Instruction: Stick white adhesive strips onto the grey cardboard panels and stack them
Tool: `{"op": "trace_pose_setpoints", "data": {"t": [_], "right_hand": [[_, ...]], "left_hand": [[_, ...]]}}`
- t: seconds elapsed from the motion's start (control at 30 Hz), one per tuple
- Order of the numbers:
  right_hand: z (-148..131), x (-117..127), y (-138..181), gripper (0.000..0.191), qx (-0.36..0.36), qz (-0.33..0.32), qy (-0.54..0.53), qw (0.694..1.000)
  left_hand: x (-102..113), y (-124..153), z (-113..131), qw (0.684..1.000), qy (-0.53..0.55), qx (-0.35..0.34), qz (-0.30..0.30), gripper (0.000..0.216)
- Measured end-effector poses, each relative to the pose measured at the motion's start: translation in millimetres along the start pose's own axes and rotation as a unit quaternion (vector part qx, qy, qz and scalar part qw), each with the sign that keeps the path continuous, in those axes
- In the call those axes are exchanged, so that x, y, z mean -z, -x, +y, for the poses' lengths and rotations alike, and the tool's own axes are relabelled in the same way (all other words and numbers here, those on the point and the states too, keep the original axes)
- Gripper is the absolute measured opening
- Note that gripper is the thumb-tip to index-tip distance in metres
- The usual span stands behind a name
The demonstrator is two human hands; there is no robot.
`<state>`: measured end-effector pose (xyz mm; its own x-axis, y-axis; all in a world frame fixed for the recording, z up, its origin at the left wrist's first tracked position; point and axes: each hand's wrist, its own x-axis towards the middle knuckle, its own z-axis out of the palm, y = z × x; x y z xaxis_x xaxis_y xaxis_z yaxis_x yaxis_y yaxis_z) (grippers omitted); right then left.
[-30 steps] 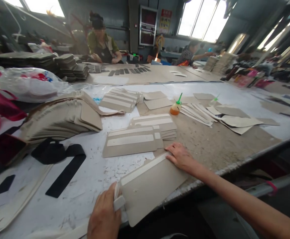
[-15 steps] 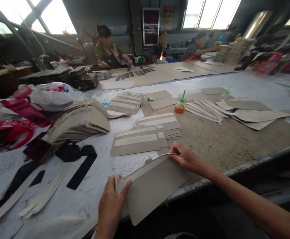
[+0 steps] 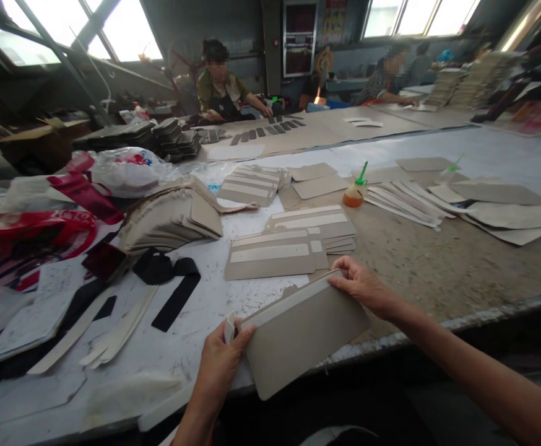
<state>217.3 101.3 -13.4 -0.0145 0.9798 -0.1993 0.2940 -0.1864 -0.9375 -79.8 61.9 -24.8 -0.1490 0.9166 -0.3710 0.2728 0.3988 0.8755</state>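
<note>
Between my hands a flat grey-beige panel [image 3: 305, 331] is held tilted over the table's front edge, a paler strip running along its upper edge. My left hand [image 3: 226, 356] pinches its left upper corner, thumb in front; a small pale strip end [image 3: 229, 327] sticks up between those fingers. At the right upper corner my right hand [image 3: 358, 285] grips the panel between thumb and fingers. Just beyond lies a panel with pale strips [image 3: 270, 263], beside a stack of similar panels [image 3: 333, 226].
A fanned pile of panels [image 3: 173, 220] stands at left, near a black strap [image 3: 177, 297] and loose pale strips [image 3: 122, 334]. A glue bottle with a green nozzle [image 3: 354, 193] stands mid-table. Pale strips [image 3: 405, 201] and sheets [image 3: 516, 214] lie right. A co-worker [image 3: 224, 90] sits across.
My right hand has shifted from the panel's upper edge onto its right corner, and that edge now looks straighter. The whole view has swung slightly left.
</note>
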Motion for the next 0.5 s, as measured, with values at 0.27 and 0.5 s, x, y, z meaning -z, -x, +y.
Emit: {"op": "trace_pose_setpoints", "data": {"t": [0.27,0.5], "right_hand": [[-17.3,-1.6,6.6,0.031,-0.068,-0.085,-0.027,0.994],[-8.2,-5.6,3.3,0.025,-0.063,-0.080,-0.029,0.994]], "left_hand": [[4.0,-6.8,-6.0,0.999,0.027,0.028,0.021,0.048],[4.5,-7.8,-5.7,0.998,0.037,0.053,0.021,0.053]]}}
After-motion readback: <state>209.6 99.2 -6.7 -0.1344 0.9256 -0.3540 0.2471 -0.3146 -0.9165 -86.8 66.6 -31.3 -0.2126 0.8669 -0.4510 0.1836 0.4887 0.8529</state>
